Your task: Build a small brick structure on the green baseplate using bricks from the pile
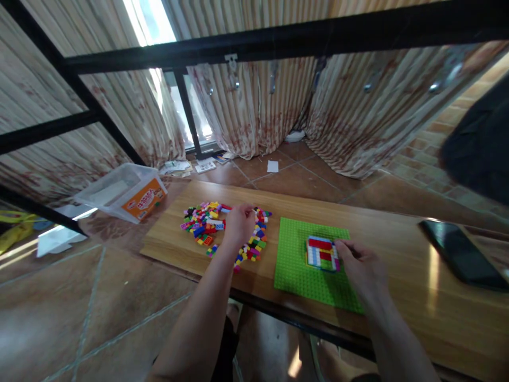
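Observation:
My left hand [239,227] is over a pile of small coloured toy building bricks [207,225], its fingers curled together. Whatever is between those fingertips, if anything, is too small to make out. A green studded baseplate [292,268] lies to the right of the pile. On it sits a small flat build of bricks [321,253] in red, white, light blue, yellow and green, with a magenta piece at its right edge. My right hand [362,265] is closed at the right side of this build, thumb and forefinger against its edge; the other fingers are folded under.
Everything rests on a narrow wooden table [401,254]. A dark phone [463,254] lies at its right end. Beyond the left end stands a clear plastic tub [119,193] with an orange label. A black metal frame [254,50] crosses ahead, with curtains [254,111] behind it.

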